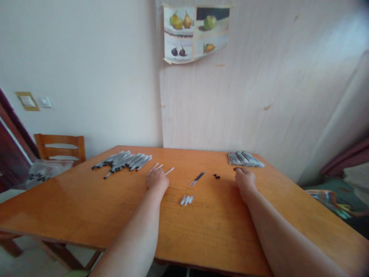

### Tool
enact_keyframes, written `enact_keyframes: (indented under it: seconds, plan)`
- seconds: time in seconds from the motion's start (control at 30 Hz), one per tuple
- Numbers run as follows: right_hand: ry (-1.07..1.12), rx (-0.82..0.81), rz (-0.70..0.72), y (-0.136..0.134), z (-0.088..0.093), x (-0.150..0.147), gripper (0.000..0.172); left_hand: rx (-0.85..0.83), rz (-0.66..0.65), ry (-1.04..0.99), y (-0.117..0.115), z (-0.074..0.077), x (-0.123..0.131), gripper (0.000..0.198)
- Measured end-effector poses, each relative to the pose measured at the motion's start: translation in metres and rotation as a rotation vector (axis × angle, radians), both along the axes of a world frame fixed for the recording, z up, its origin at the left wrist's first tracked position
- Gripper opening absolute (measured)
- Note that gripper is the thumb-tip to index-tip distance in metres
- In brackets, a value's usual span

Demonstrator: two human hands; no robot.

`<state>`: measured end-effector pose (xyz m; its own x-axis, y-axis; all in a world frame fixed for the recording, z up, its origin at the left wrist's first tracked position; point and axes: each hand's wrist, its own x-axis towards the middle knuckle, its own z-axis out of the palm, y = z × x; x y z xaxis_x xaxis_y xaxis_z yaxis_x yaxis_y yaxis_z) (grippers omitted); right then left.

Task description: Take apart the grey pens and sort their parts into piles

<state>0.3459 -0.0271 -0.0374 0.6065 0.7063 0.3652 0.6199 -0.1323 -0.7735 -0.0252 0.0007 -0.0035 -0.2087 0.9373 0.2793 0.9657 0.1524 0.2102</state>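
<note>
My left hand [157, 179] rests on the orange wooden table [86, 207] with its fingers curled round several thin white tubes [169, 171] that stick out toward the wall. My right hand [245, 177] lies fist-like on the table just in front of a stack of grey pen barrels [244, 159]; whether it holds anything is hidden. Between the hands lie a dark pen refill [197, 178], a few small black caps [216, 176] and three short white pieces [186, 200]. A larger pile of assembled grey pens [123, 161] lies to the left of my left hand.
A wooden chair [60, 148] stands at the table's far left with a clear plastic bag [46, 171] of small dark parts beside it. The wall with a fruit picture [196, 32] runs along the far edge. Cushions and fabric [346, 184] lie at the right.
</note>
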Motion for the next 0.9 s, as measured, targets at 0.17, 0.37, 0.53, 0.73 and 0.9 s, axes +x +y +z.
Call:
enact_keyframes:
  seconds: [0.17,0.37,0.53,0.73,0.9]
  plan:
    - [-0.085,-0.034,0.058,-0.009,0.016,-0.019,0.039,0.064,-0.056,-0.059,-0.004,0.007,0.004,0.028]
    - [-0.276,-0.070,0.370,-0.024,0.029,-0.064,0.032,0.192,-0.247,-0.330,0.002,0.005,0.009,0.022]
    - [-0.518,-0.053,0.728,-0.038,0.038,-0.097,0.039,0.278,-0.371,-0.685,0.011,-0.003,0.014,0.020]
    - [-0.674,-0.098,0.862,-0.043,0.035,-0.110,0.053,0.326,-0.398,-1.131,0.006,0.001,0.025,0.023]
    - [-0.722,-0.131,0.902,-0.045,0.036,-0.114,0.053,0.286,-0.375,-1.317,0.004,0.004,0.028,0.027]
